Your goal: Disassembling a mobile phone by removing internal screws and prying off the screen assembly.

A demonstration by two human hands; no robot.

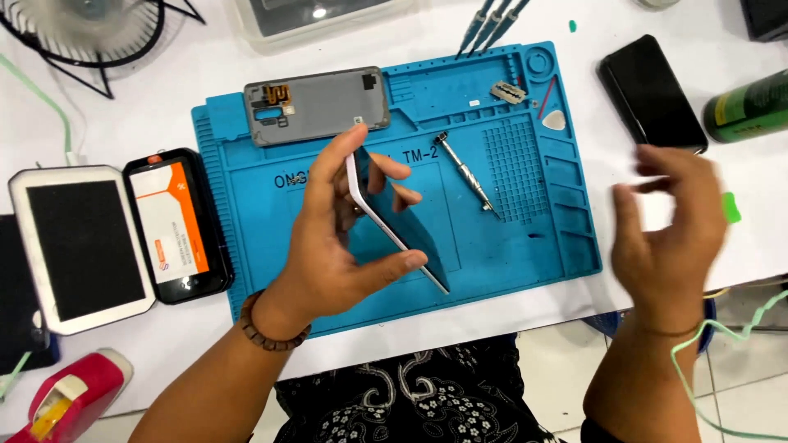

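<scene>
My left hand grips a thin phone with a white rim and dark glass, held tilted on edge over the blue repair mat. Thumb and fingers pinch its long sides. My right hand hovers blurred over the mat's right edge, fingers spread, holding nothing. A grey phone back cover lies at the mat's top left. A metal screwdriver rests on the mat's middle, just right of the held phone.
A white tablet and an orange-screened phone lie left of the mat. A black phone and green bottle sit at right. A red tape dispenser, a fan, tweezers, a pick.
</scene>
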